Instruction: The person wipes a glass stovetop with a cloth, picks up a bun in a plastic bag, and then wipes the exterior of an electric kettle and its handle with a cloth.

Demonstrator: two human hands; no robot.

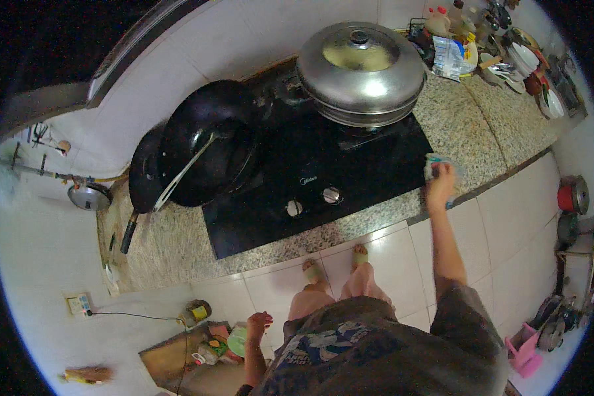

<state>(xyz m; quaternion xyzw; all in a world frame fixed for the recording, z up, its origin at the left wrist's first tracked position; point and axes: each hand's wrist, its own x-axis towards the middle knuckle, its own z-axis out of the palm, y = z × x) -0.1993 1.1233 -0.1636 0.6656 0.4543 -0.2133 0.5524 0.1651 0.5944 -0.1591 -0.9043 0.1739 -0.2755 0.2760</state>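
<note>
My right hand [440, 188] is closed on a crumpled cloth [435, 160], pale with bluish-green parts. It presses the cloth onto the speckled granite counter [465, 125] at the right edge of the black glass gas hob [310, 171]. Off the counter, at waist height, my left hand [259, 323] hangs with loosely bent fingers and nothing visible in it. A large steel pot with a domed lid [356, 72] stands on the hob's right burner. Over the left side rests a black wok [211, 152] with a metal-handled utensil [188, 169] lying in it.
Another dark pan [145, 173] sits partly behind the wok, its handle reaching over the counter's left part. Bottles, packets, bowls and utensils crowd the far right corner. Two knobs [331, 195] are on the hob's front. Below left is a wooden surface [168, 356] with several items.
</note>
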